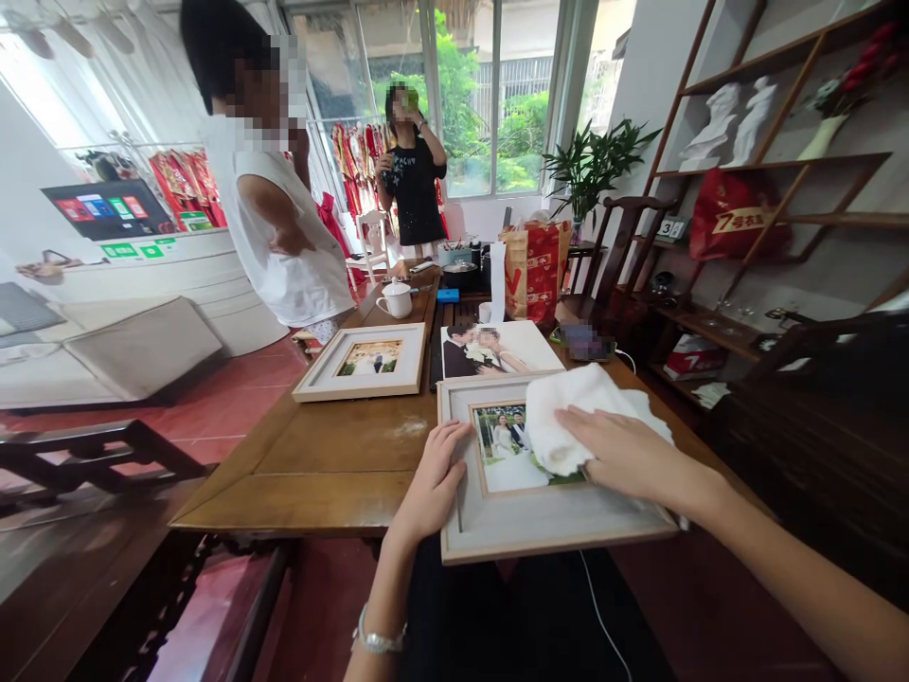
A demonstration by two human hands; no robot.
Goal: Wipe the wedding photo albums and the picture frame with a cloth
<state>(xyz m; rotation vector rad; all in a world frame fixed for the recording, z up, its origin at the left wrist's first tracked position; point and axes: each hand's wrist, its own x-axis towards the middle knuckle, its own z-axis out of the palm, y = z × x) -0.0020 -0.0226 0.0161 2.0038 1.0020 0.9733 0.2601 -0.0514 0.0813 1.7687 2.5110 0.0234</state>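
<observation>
A light-wood picture frame (525, 526) with a wedding photo inside rests at the near edge of the wooden table, its front side overhanging toward me. My left hand (432, 478) grips its left side, fingers bent over the rim. With my right hand (621, 453) I press a white cloth (575, 403) onto the glass, the fingers laid over the folded fabric. The cloth hides the right part of the photo. Beyond the frame lies an unframed wedding print (511, 352). A second picture frame (319, 374) lies flat farther left.
The wooden table (319, 474) also bears a white lidded cup (396, 299), a red-and-tan bag (536, 270) and a phone (583, 343) with a white cable. One person (284, 218) stands at the left side; another (418, 180) stands by the window. Dark chairs (92, 464) flank the table.
</observation>
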